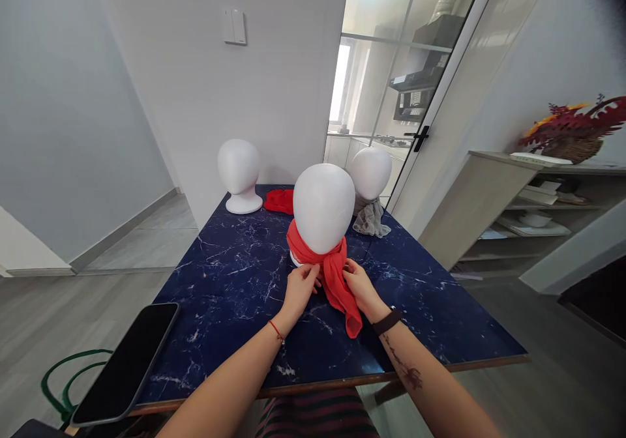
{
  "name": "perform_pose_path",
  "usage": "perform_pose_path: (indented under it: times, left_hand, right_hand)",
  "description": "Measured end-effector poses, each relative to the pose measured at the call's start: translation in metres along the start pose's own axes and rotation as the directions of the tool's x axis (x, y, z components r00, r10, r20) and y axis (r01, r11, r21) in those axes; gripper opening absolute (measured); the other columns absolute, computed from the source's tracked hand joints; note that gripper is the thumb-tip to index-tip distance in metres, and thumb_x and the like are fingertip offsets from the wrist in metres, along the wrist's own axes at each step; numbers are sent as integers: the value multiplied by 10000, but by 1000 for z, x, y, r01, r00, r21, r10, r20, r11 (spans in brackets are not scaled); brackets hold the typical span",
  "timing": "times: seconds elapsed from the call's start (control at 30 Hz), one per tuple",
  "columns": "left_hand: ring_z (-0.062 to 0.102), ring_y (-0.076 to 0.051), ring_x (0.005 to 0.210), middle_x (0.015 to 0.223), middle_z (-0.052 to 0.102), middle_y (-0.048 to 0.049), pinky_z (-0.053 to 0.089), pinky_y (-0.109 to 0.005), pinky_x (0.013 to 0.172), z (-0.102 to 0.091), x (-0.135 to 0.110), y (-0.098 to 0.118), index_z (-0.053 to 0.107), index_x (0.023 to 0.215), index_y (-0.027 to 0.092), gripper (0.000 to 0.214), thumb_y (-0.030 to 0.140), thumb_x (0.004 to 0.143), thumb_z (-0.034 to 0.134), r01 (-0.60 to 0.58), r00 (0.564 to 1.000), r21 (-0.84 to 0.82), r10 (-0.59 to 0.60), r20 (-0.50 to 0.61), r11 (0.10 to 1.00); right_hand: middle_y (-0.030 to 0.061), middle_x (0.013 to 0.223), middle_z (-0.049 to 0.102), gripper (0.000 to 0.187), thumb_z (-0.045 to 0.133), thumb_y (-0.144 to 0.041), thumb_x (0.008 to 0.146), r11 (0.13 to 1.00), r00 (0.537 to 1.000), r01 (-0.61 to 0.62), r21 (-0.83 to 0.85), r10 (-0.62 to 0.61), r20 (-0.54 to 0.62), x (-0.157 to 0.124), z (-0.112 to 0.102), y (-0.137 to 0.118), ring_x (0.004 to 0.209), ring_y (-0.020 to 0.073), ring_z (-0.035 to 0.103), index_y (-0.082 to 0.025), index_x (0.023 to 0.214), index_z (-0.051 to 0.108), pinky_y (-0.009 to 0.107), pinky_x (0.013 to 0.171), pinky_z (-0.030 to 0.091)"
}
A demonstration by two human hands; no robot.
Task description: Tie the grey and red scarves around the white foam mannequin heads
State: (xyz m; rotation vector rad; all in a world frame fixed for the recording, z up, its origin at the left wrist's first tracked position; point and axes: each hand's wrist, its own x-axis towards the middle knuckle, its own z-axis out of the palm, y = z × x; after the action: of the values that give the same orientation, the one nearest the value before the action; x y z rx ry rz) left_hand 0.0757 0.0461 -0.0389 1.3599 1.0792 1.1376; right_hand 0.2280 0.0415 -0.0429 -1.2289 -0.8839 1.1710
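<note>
A white foam mannequin head (323, 206) stands in the middle of the dark blue marble table (229, 275). A red scarf (337, 275) is wrapped round its neck, with the loose ends hanging down onto the table. My left hand (299, 287) pinches the scarf at the knot from the left. My right hand (360, 283) grips the scarf from the right, fingers closed on the fabric. Both hands sit right in front of the head's neck.
Two more white heads stand at the far edge: one bare (239, 174), one with a grey scarf (372, 218). A second red scarf (280, 201) lies between them. A black phone (128, 361) hangs over the near left edge. Shelves (528, 216) are at right.
</note>
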Motion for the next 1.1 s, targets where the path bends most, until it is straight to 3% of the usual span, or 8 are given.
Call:
perform_pose_path:
  times: [0.07, 0.17, 0.33, 0.67, 0.8, 0.87, 0.93, 1.1]
  left_hand:
    - [470, -92, 443, 547, 554, 5, 356, -213, 421, 1, -1, 5, 651, 707, 135, 397, 510, 778, 542, -11, 1000, -6, 11, 6, 1000]
    - [373, -70, 388, 460, 465, 44, 280, -212, 389, 6, 0, 8, 668, 687, 133, 431, 556, 727, 595, 8, 1000, -4, -8, -3, 1000]
    - [340, -64, 367, 424, 433, 56, 241, -212, 381, 10, 6, 3, 633, 615, 147, 374, 508, 709, 606, 25, 998, -35, -23, 55, 999]
    - [427, -90, 413, 504, 505, 24, 322, -219, 416, 4, -1, -2, 618, 648, 153, 275, 374, 770, 510, 54, 990, 56, -46, -135, 997]
    - [598, -139, 717, 837, 633, -40, 487, -262, 655, -11, 5, -2, 596, 921, 170, 185, 229, 776, 498, -27, 879, 122, 82, -470, 992]
    - [600, -182, 981, 1129, 599, -105, 494, -314, 830, -22, 14, -3, 525, 1135, 175, 395, 154, 741, 528, -75, 848, 149, 141, -510, 986]
    - [493, -223, 1218, 1369, 459, -149, 444, -349, 968, -32, 28, -4, 421, 1296, 177, 611, 105, 705, 558, -123, 878, 147, 176, -445, 982]
    - [343, -247, 1361, 1466, 394, -91, 312, -385, 1111, -45, 62, -9, 385, 1375, 215, 839, 8, 589, 594, -121, 962, 80, 137, -236, 989]
  right_hand:
    - [35, 905, 636, 290, 560, -273, 604, 994, 987, 85, -64, -93, -133, 1, -2, 0, 771, 182, 604, -217, 887, 531, 274, 628, 473]
    - [26, 852, 604, 230, 528, -418, 752, 929, 891, 229, -291, -320, -322, 0, -4, -5, 757, 179, 563, -226, 877, 514, 280, 637, 447]
    - [31, 751, 591, 320, 536, -497, 811, 766, 874, 401, -502, -485, -43, -3, 2, -13, 717, 179, 524, -199, 711, 595, 299, 715, 411]
    - [56, 944, 640, 331, 599, -485, 753, 952, 936, 275, -135, -297, -191, 8, -3, -8, 881, 199, 600, -195, 914, 594, 304, 794, 492]
    - [106, 1132, 607, 427, 516, -382, 758, 976, 942, 168, -140, -201, -270, 16, -12, 5, 1009, 226, 611, -197, 1144, 521, 365, 868, 507]
    - [130, 1264, 544, 561, 503, -295, 727, 968, 951, 181, -173, -217, -222, 19, -16, 10, 1086, 238, 594, -206, 1278, 440, 396, 898, 502]
    - [140, 1397, 433, 728, 541, -248, 692, 932, 949, 245, -267, -287, -132, 22, -18, 13, 1208, 256, 521, -222, 1388, 327, 426, 956, 469]
    - [145, 1497, 298, 1018, 685, -285, 654, 777, 902, 432, -459, -387, 193, 26, -13, 12, 1325, 265, 396, -198, 1486, 104, 442, 1108, 306]
